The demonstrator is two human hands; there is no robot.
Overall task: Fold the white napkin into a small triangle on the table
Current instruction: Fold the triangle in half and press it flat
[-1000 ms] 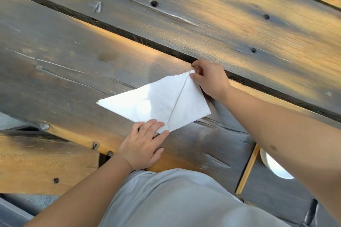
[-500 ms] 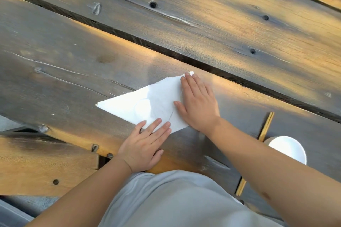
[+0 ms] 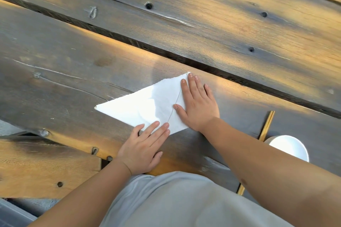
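The white napkin lies flat on the dark wooden plank table, folded into a long triangle with its sharp tip pointing left. A fold line runs from its top corner down to its near edge. My right hand rests palm down on the napkin's right flap, fingers spread and reaching the top corner. My left hand lies flat with its fingertips pressing the napkin's near edge beside the fold line. Neither hand grips anything.
A pair of wooden chopsticks lies to the right, partly under my right forearm. A white bowl sits beside them near the table's front edge. A dark gap runs between the planks just beyond the napkin. A lower wooden bench is at left.
My right hand let go of the napkin's top corner, laid the right flap down and now presses flat on it. My left hand has stayed on the near edge.
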